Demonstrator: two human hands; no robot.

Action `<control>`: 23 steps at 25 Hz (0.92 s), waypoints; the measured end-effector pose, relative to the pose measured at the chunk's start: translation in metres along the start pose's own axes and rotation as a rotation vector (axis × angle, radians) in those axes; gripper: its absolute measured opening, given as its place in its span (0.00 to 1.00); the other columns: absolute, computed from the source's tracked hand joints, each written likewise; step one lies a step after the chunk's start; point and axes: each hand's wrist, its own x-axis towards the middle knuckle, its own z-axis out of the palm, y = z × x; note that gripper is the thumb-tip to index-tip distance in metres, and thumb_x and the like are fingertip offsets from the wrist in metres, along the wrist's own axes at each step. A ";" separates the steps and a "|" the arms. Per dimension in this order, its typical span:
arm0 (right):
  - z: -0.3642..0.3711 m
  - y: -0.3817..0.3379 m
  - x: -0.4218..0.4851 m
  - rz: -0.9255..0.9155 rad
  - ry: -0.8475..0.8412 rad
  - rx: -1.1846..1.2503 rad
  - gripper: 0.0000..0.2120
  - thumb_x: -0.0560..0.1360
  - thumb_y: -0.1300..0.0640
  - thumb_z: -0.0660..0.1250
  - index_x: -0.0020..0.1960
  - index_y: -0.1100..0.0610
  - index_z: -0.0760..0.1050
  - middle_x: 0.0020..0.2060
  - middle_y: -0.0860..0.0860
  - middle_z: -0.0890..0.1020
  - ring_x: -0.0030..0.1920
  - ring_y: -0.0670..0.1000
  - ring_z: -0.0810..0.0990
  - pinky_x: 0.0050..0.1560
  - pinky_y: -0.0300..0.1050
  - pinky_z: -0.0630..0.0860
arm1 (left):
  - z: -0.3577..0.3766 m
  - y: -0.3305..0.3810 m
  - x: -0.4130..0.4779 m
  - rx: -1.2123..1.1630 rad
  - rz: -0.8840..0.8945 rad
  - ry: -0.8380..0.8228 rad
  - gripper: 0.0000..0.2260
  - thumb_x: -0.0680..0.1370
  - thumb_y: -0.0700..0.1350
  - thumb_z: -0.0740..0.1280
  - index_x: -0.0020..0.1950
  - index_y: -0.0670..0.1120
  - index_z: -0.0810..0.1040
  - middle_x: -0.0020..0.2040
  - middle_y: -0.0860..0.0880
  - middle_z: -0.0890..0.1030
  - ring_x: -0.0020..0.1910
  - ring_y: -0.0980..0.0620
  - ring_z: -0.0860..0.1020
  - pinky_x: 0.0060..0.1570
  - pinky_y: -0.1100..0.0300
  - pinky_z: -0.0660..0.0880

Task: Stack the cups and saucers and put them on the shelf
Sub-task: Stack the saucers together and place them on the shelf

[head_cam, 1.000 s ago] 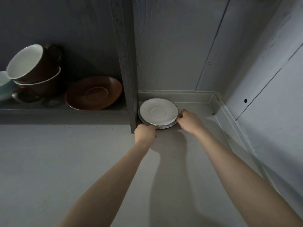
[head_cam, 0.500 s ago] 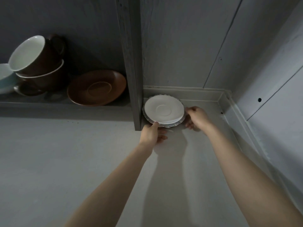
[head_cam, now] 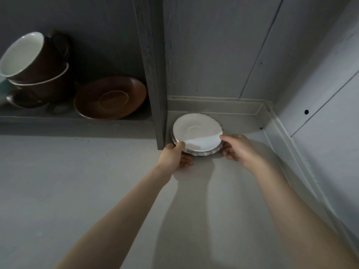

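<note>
A stack of white saucers (head_cam: pixel 196 133), the lowest one with a scalloped silvery rim, is in the corner of the counter beside the shelf's upright post. My left hand (head_cam: pixel 172 156) grips the stack's near-left edge, thumb on top and fingers underneath. My right hand (head_cam: pixel 238 148) grips the near-right edge the same way. On the shelf (head_cam: pixel 58 118) to the left stand two stacked brown cups (head_cam: pixel 37 70) with white insides, the top one tilted, and a brown saucer (head_cam: pixel 109 98).
The grey upright post (head_cam: pixel 153 74) separates the shelf from the corner. A pale blue cup (head_cam: pixel 2 90) shows at the far left edge. Walls close in behind and to the right, with a raised ledge (head_cam: pixel 213 104) along them. Grey counter (head_cam: pixel 77 191) spreads below.
Both hands have slid their fingers under the saucer stack and taken hold of its near edges; the stack's near side looks slightly raised. The camera has moved closer.
</note>
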 end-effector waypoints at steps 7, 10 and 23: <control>-0.022 0.007 -0.037 0.150 -0.207 -0.162 0.11 0.76 0.54 0.62 0.39 0.58 0.73 0.20 0.51 0.81 0.16 0.45 0.73 0.15 0.29 0.63 | -0.023 0.007 -0.018 0.380 -0.047 -0.121 0.12 0.79 0.46 0.56 0.46 0.38 0.72 0.30 0.44 0.78 0.17 0.55 0.76 0.20 0.66 0.74; -0.022 0.005 -0.029 0.084 -0.151 -0.130 0.10 0.77 0.54 0.61 0.40 0.58 0.73 0.20 0.51 0.78 0.16 0.45 0.73 0.16 0.29 0.62 | -0.020 0.013 -0.018 0.493 -0.059 -0.127 0.15 0.79 0.48 0.55 0.48 0.37 0.72 0.33 0.43 0.78 0.16 0.53 0.76 0.18 0.66 0.74; -0.018 0.033 -0.058 -0.066 -0.033 -0.167 0.12 0.76 0.57 0.63 0.35 0.55 0.65 0.18 0.46 0.74 0.15 0.42 0.67 0.15 0.29 0.56 | -0.031 -0.007 -0.023 0.480 0.132 -0.053 0.05 0.77 0.41 0.59 0.45 0.40 0.70 0.31 0.45 0.74 0.16 0.60 0.73 0.18 0.69 0.70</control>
